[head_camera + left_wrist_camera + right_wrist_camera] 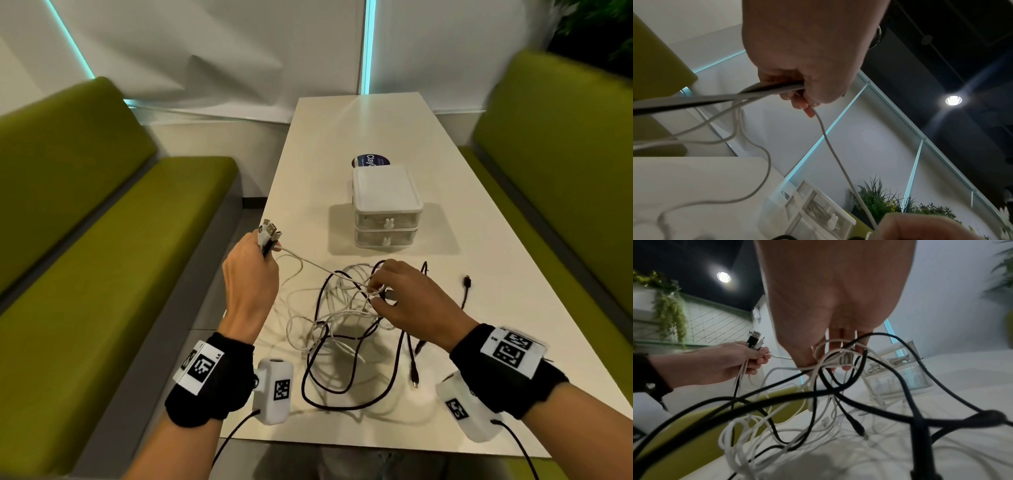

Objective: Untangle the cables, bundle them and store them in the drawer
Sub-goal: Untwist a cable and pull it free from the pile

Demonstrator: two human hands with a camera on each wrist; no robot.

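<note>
A tangle of white and black cables [342,325] lies on the white table [376,130] in front of me. My left hand [265,248] is raised over the table's left edge and grips a bunch of plug ends [269,233]. One white cable [308,262] runs taut from it to my right hand [378,291], which pinches white cable and a plug at the top of the tangle. The right wrist view shows the right hand [830,356] with loops draped over its fingers. A small white two-drawer unit [387,205] stands beyond, both drawers shut.
Green benches [120,240] flank the table on both sides. A dark blue round disc [371,161] lies behind the drawer unit. A loose black cable end [466,282] rests to the right of the tangle. The table's near edge is just below my wrists.
</note>
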